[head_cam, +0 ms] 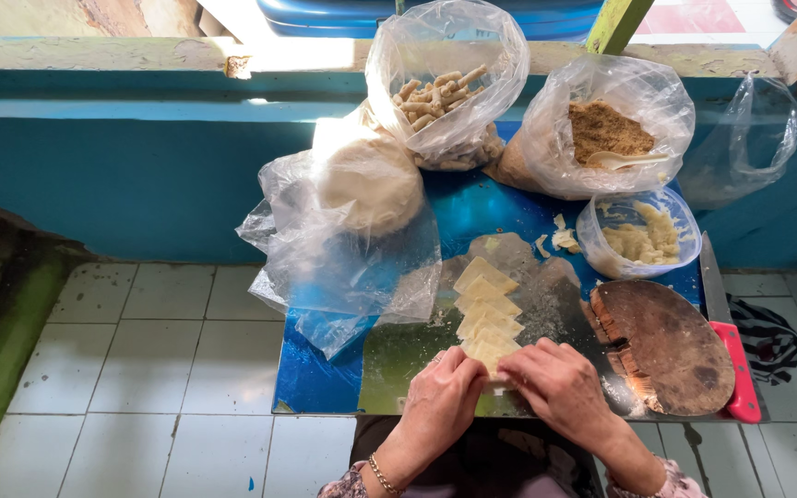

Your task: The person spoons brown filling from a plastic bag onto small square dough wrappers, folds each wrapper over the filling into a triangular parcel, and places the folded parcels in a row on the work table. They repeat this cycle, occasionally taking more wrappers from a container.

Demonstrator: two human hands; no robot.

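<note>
My left hand (442,397) and my right hand (560,385) meet over the nearest of several pale square dough wrappers (488,314), which lie in an overlapping row on a floured blue board (315,369). Both hands press their fingers on that nearest wrapper, which is mostly hidden beneath them. A bracelet circles my left wrist.
Behind the wrappers: a plastic bag of white dough (366,180), a bag of rolled sticks (440,97), a bag of brown filling with a spoon (606,134), a clear tub of scraps (640,235). A round wooden block (666,346) and a red-handled knife (738,369) lie at right. Tiled floor at left.
</note>
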